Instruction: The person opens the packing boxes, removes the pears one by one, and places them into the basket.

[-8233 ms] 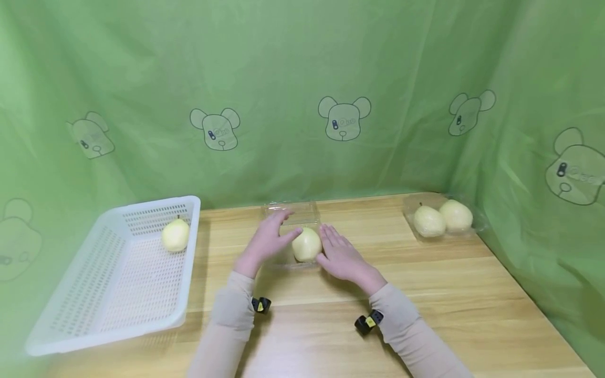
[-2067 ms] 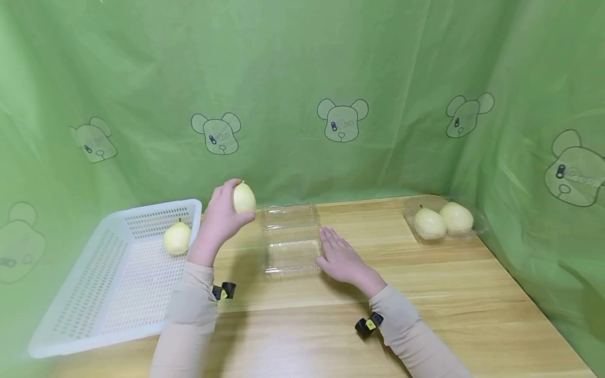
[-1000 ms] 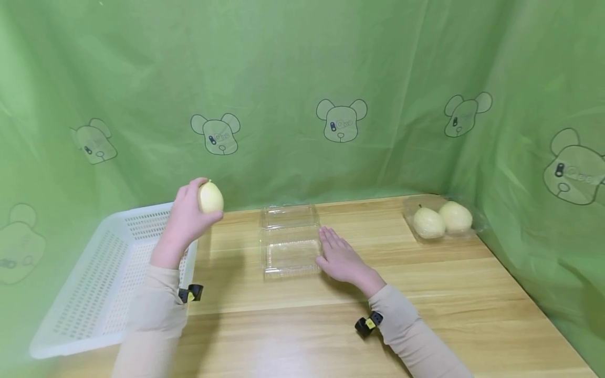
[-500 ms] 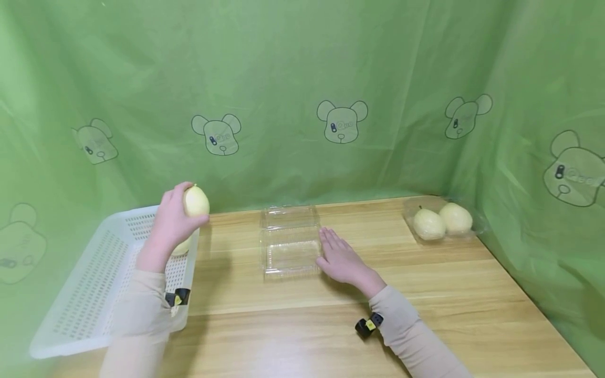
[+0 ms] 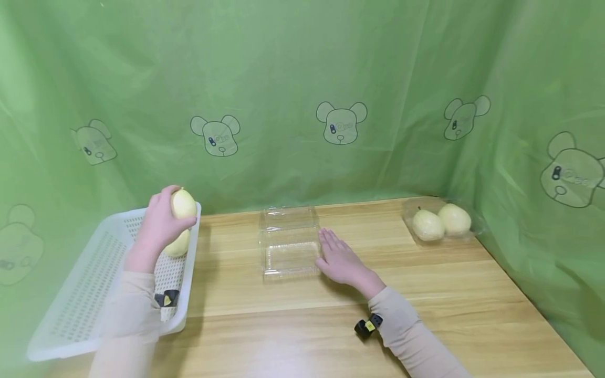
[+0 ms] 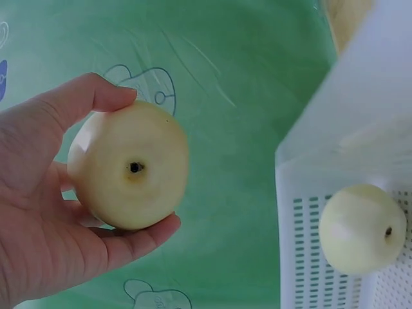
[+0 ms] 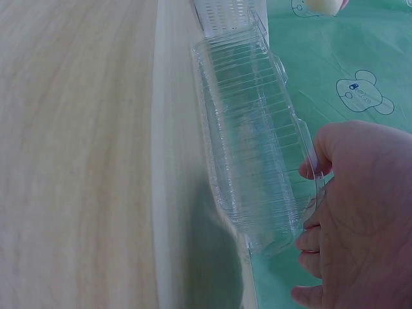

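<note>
My left hand (image 5: pixel 159 220) grips a pale yellow pear (image 5: pixel 183 203) around its side, up above the back right part of the white plastic basket (image 5: pixel 66 348). In the left wrist view the thumb and fingers curl round this pear (image 6: pixel 132 167), whose dark-centred end faces the camera. A second pear (image 5: pixel 177 245) lies in the basket below, partly covered by the hand and held pear. My right hand (image 5: pixel 344 262) rests against the right side of a clear plastic box (image 5: pixel 290 254), fingers straight in the head view. That box stands open with nothing in it.
At the table's back right, a clear plastic box (image 5: pixel 409 216) holds two pears (image 5: pixel 428 226). A green curtain (image 5: pixel 283 168) hangs along the back and sides of the wooden table (image 5: pixel 293 336).
Earlier a pear lay in the middle box; my left hand has lifted it out and carried it left over the basket, lowering slightly of late. My right hand has stayed at the box.
</note>
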`<state>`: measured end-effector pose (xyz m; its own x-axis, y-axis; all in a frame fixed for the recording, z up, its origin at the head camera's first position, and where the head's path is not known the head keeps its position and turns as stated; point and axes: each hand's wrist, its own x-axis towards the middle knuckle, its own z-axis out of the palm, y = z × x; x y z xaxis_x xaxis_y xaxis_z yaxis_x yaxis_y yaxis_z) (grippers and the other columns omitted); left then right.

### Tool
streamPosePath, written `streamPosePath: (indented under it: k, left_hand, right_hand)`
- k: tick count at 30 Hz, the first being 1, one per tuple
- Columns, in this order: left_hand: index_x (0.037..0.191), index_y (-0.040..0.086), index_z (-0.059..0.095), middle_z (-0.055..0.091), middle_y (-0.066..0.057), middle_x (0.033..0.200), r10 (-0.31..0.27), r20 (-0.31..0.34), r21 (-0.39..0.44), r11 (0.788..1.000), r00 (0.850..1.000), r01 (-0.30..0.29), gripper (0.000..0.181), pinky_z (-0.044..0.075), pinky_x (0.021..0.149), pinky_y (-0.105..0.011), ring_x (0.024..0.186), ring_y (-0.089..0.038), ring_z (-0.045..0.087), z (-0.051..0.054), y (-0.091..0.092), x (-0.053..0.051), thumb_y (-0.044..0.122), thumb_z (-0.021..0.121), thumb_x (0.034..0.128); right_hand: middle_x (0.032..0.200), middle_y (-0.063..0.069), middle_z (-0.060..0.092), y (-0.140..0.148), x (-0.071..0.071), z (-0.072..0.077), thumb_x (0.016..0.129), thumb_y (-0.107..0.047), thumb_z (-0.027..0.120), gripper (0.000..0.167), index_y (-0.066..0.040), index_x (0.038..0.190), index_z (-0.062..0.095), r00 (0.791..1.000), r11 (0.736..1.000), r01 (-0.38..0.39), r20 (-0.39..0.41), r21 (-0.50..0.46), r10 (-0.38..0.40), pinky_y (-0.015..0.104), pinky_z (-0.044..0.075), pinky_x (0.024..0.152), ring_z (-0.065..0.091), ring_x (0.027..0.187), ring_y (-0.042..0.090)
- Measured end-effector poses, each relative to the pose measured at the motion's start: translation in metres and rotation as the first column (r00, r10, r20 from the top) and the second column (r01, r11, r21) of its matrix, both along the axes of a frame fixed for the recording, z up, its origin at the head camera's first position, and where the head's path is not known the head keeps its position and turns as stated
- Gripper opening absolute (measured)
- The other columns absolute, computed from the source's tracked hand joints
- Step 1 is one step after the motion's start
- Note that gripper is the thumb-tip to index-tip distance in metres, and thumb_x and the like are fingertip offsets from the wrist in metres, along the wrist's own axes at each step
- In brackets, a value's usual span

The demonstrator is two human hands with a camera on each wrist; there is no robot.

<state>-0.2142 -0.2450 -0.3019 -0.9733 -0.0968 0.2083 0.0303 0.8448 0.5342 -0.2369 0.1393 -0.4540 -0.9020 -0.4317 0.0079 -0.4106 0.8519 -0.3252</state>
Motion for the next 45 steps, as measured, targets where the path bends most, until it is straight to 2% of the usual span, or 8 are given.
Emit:
streamPosePath:
  k: [6, 13, 28, 37, 45]
  left_hand:
    - [0.149, 0.002, 0.028, 0.036, -0.039, 0.138, 0.003, 0.002, 0.009, 1.0, 1.0, -0.003, 0.084, 0.049, 0.083, -0.066, 0.113, -0.053, 0.048, -0.007, -0.011, -0.005, 0.019, 0.071, 0.0783]
    - [0.148, -0.001, 0.028, 0.036, -0.04, 0.138, 0.015, -0.017, 0.035, 0.999, 1.0, -0.014, 0.086, 0.045, 0.089, -0.069, 0.117, -0.054, 0.045, -0.014, -0.023, -0.009, 0.018, 0.072, 0.0759]
    - [0.149, -0.003, 0.024, 0.033, -0.042, 0.138, 0.056, 0.022, 0.051, 0.997, 0.998, -0.057, 0.086, 0.046, 0.087, -0.07, 0.116, -0.055, 0.043, -0.028, -0.046, -0.015, 0.02, 0.071, 0.0802]
    - [0.149, -0.005, 0.022, 0.033, -0.043, 0.139, 0.089, 0.031, 0.061, 0.994, 0.996, -0.091, 0.086, 0.041, 0.094, -0.071, 0.12, -0.057, 0.041, -0.037, -0.057, -0.017, 0.02, 0.07, 0.0815]
    - [0.147, -0.01, 0.022, 0.033, -0.043, 0.14, 0.092, 0.048, 0.095, 0.991, 0.995, -0.096, 0.084, 0.035, 0.102, -0.069, 0.124, -0.057, 0.039, -0.049, -0.073, -0.019, 0.016, 0.07, 0.0827]
  right_hand:
    - [0.162, 0.022, 0.01, 0.0, 0.001, 0.001, 0.1, -0.034, 0.037, 0.07, 0.005, 0.153, 0.012, 1.0, 1.0, -0.001, 0.002, -0.006, 0.001, 0.053, 0.017, 0.123, 0.011, 0.151, 0.039]
    - [0.163, 0.021, 0.009, 0.0, 0.001, 0.001, 0.101, -0.034, 0.036, 0.069, 0.004, 0.153, 0.01, 1.0, 1.0, -0.002, 0.018, -0.003, 0.002, 0.052, 0.016, 0.124, 0.01, 0.151, 0.038]
    - [0.162, 0.022, 0.009, 0.0, 0.0, 0.0, 0.101, -0.035, 0.035, 0.07, 0.004, 0.153, 0.01, 1.0, 1.0, 0.0, 0.013, 0.01, 0.0, 0.052, 0.017, 0.124, 0.009, 0.151, 0.038]
    - [0.163, 0.022, 0.009, -0.001, 0.001, 0.003, 0.101, -0.035, 0.035, 0.07, 0.005, 0.153, 0.01, 1.0, 1.0, -0.003, 0.018, 0.002, 0.002, 0.052, 0.017, 0.124, 0.009, 0.151, 0.037]
    - [0.163, 0.02, 0.008, -0.001, 0.0, 0.001, 0.101, -0.036, 0.035, 0.07, 0.002, 0.153, 0.009, 1.0, 1.0, 0.003, 0.023, 0.006, -0.003, 0.051, 0.016, 0.124, 0.009, 0.152, 0.037]
